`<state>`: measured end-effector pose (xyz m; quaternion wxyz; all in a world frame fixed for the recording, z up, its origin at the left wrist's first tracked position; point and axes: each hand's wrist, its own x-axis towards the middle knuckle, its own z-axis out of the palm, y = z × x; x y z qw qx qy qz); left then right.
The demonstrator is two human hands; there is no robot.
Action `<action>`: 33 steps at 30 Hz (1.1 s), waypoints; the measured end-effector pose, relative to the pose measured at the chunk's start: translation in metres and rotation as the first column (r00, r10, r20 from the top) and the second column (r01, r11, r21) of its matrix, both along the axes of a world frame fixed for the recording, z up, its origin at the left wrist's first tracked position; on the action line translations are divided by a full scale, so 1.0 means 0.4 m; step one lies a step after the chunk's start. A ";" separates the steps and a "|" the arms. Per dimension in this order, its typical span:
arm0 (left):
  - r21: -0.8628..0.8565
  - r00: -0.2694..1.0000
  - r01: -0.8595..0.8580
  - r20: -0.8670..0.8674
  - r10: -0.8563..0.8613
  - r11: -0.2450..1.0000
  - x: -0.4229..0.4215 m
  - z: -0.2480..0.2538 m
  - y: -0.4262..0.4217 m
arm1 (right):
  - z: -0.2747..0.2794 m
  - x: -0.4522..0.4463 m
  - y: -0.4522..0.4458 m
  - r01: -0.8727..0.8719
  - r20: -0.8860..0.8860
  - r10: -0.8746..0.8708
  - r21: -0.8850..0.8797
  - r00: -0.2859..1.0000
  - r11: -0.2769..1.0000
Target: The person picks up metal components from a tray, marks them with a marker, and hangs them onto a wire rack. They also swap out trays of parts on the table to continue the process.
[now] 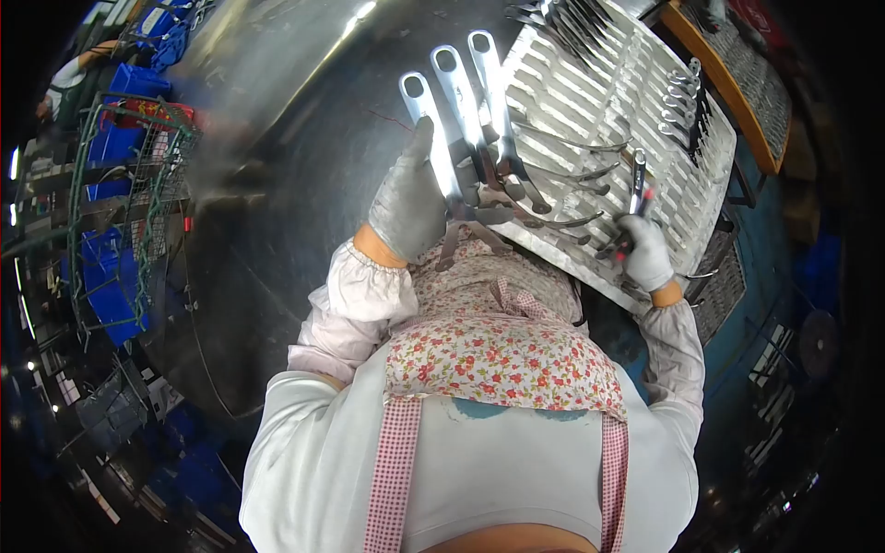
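Observation:
My left hand [410,198], in a grey glove, is closed around the nearest of three shiny chrome wrenches [441,152]. Their handle ends, each with an oval hole, point up and away from me; their darker jaw ends overlap lower down, so how many the fingers hold is unclear. Over the ribbed metal tray [590,101], my gloved right hand [647,256] has its fingers curled round a slim chrome tool [638,180] with dark and red parts. Its kind is hard to make out. More metal pieces [567,180] lie on the tray's near left side, between both hands.
Dark metal tools [576,32] are bunched at the tray's far edge, and a row of wrenches [680,106] lies along its right side. An orange-edged rack [737,92] stands beyond. At left are a green wire cage [138,203] and blue bins [115,276].

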<state>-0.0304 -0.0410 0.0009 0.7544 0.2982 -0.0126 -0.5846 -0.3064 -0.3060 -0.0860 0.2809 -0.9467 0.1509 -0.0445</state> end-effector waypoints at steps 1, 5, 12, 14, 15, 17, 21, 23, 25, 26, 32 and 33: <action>0.040 1.000 0.014 0.003 -0.014 0.999 -0.002 0.008 0.008 | 0.002 0.005 0.002 0.158 0.038 -0.166 0.173 0.985 0.972; 0.103 0.999 0.038 0.001 -0.039 0.994 -0.018 0.010 0.008 | -0.037 0.034 0.029 0.654 -0.165 -0.679 -0.185 0.715 0.734; 0.164 1.000 0.021 0.013 -0.023 0.986 -0.046 0.024 -0.012 | -0.081 0.022 0.027 0.751 0.235 -0.722 -0.061 0.651 0.658; 0.084 0.998 0.064 -0.028 -0.062 0.994 -0.038 0.011 -0.004 | -0.011 0.030 0.046 0.755 0.222 -0.804 0.278 0.551 0.594; 0.045 0.995 0.090 -0.050 -0.088 0.995 -0.035 0.003 -0.001 | 0.018 0.033 0.059 0.710 0.241 -0.819 0.412 0.520 0.572; -0.009 0.996 0.064 -0.057 -0.065 0.998 -0.035 -0.006 -0.008 | 0.146 0.077 0.124 0.687 0.097 -0.744 0.320 0.661 0.652; -0.145 0.989 0.089 -0.106 -0.105 0.985 -0.063 0.023 -0.040 | 0.188 0.149 0.204 0.458 0.048 -0.554 0.504 0.831 0.732; -0.146 0.992 0.071 -0.094 -0.085 0.987 -0.074 0.024 -0.046 | 0.231 0.192 0.244 0.452 -0.039 -0.529 0.574 0.848 0.683; -0.147 0.987 0.079 -0.131 -0.099 0.986 -0.071 0.021 -0.038 | 0.244 0.212 0.262 0.438 -0.052 -0.477 0.494 0.877 0.751; -0.136 0.981 0.118 -0.140 -0.137 0.984 -0.073 0.032 -0.031 | 0.229 0.219 0.264 0.437 -0.075 -0.471 0.525 0.879 0.731; -0.025 0.975 0.016 -0.221 -0.021 1.000 -0.058 0.011 -0.018 | 0.214 0.229 0.262 0.344 0.056 -0.405 0.431 0.912 0.834; -0.008 0.967 0.014 -0.255 -0.016 1.000 -0.055 0.014 -0.017 | 0.209 0.226 0.253 0.303 0.077 -0.373 0.443 0.925 0.844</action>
